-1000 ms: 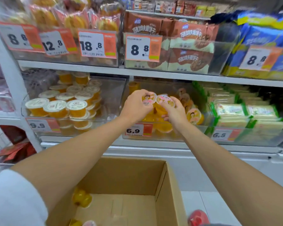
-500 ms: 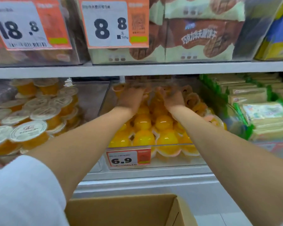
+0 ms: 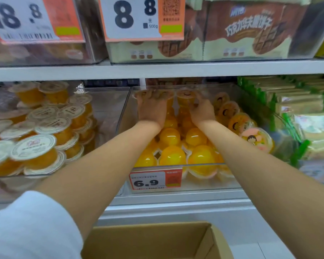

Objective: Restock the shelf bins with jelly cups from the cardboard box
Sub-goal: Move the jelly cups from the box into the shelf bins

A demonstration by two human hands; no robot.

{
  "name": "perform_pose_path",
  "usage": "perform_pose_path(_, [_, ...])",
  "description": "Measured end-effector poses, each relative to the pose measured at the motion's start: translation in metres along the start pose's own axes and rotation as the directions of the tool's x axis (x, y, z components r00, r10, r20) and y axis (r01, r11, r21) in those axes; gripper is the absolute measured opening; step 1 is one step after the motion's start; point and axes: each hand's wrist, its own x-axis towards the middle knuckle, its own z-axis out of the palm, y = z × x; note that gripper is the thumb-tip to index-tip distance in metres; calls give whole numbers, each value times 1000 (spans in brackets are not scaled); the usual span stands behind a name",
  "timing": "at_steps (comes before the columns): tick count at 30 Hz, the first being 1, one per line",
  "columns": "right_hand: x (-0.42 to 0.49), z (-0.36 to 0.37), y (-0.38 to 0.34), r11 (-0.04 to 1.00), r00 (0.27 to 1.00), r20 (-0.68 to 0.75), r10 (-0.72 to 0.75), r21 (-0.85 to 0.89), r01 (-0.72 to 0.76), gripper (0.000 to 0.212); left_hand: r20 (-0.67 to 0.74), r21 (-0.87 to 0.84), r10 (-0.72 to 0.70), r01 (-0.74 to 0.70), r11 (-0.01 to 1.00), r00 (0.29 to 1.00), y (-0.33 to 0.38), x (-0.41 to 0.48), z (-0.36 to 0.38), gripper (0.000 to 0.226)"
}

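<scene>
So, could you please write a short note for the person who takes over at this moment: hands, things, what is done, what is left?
Left hand: deep in the 6.9 bin, fingers at the back row. They are blurred, so the grip cannot be told.
Right hand: beside it, fingers curled round a jelly cup at the back.
Done: the bin holds several rows of yellow cups.
Left: set this cup down, then return to the cardboard box below. Its contents are out of view.

Two hands (image 3: 152, 109) (image 3: 202, 111), one cardboard box (image 3: 150, 240).
</scene>
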Motion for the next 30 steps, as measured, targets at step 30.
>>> perform_pose_path(30, [-345, 44, 4, 991, 824, 555, 116, -116, -61, 13, 635, -235, -233, 471, 850, 737, -56, -346, -72, 3])
